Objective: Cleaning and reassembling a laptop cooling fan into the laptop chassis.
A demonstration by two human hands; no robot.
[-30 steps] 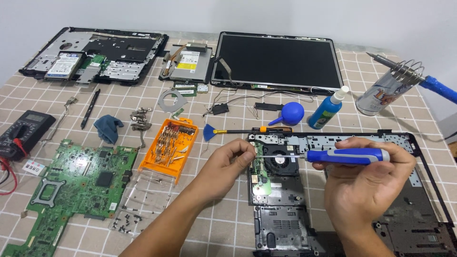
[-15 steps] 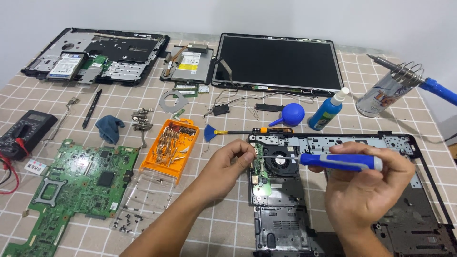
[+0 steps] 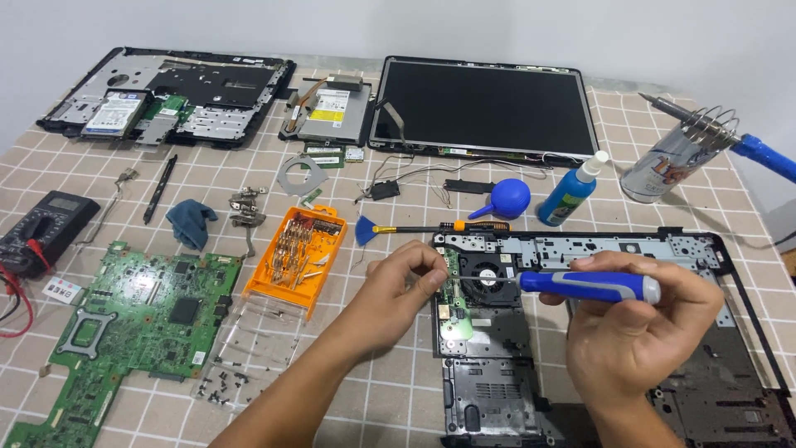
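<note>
At the table's near edge, the right hand (image 3: 634, 332) grips a blue-handled screwdriver (image 3: 580, 286), its shaft laid level toward the fan (image 3: 485, 272) in the black laptop base (image 3: 730, 332). The left hand (image 3: 406, 278), fingers curled narrow, pinches a small green board (image 3: 454, 294) beside the fan. Farther back lies the laptop screen (image 3: 485, 106).

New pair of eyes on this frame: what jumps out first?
The blue-handled screwdriver in the right hand, tip aimed at the fan in the black laptop base front right. The left hand pinches a small green board beside it. Then the orange bit case at centre and the green motherboard front left.
</note>
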